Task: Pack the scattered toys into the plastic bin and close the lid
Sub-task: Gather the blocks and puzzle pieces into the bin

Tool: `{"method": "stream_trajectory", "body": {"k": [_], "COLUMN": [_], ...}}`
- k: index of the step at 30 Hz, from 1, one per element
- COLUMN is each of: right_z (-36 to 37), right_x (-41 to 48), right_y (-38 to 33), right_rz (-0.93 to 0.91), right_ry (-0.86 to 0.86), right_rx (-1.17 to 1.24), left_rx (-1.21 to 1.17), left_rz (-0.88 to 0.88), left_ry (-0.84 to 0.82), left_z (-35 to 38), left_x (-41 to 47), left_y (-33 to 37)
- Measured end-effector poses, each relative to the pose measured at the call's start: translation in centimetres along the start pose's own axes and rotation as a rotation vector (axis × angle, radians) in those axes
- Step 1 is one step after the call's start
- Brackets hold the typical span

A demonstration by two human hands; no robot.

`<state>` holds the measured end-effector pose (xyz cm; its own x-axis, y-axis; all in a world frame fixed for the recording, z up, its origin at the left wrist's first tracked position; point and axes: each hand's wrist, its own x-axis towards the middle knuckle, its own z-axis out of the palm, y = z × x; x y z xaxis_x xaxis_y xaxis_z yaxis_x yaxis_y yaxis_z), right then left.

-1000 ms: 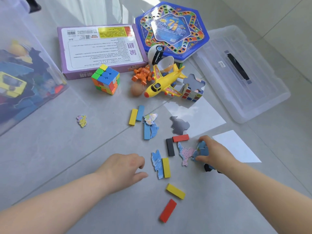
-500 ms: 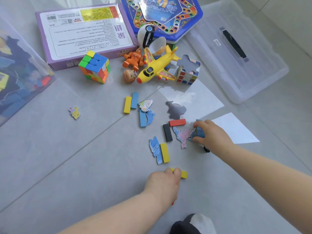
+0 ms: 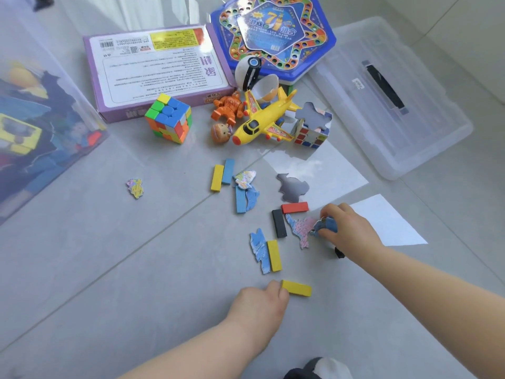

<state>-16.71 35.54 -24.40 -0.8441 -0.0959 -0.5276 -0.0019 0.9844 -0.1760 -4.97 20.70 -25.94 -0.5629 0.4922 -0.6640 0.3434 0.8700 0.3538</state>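
My left hand [image 3: 259,305] is curled knuckles-up on the floor, its fingertips against the left end of a yellow block [image 3: 296,288]; what lies under the palm is hidden. My right hand [image 3: 352,231] pinches blue puzzle pieces [image 3: 326,227] beside a pink puzzle piece [image 3: 300,228]. Between my hands lie a black block [image 3: 279,223], a red block [image 3: 295,207] and another yellow block [image 3: 274,255]. The clear plastic bin [image 3: 90,105], with toys inside, stands at the left edge. Its lid [image 3: 426,132] lies at the right.
Farther away sit a purple box [image 3: 158,69], a blue hexagonal game box [image 3: 273,31], a colour cube [image 3: 169,121], a yellow plane [image 3: 262,121], an orange figure [image 3: 228,106] and a second cube [image 3: 311,129]. A small puzzle piece [image 3: 135,188] lies alone at left.
My left hand moved right and nearer, over the spot where a red block lay, and now touches the yellow block. My right hand has gathered the blue pieces a little higher.
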Motion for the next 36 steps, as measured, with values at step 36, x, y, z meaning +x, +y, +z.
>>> {"method": "stream_trajectory", "body": {"k": [36], "right_z": [-9.2], "right_x": [-2.0], "right_y": [-46.8], "right_rz": [-0.677], "right_ry": [0.117], "right_rx": [0.629], "left_rx": [-0.618], "left_rz": [-1.195], "left_ry": [0.987], "left_z": [-8.9], "left_x": [-28.8], "left_y": [-29.7]}}
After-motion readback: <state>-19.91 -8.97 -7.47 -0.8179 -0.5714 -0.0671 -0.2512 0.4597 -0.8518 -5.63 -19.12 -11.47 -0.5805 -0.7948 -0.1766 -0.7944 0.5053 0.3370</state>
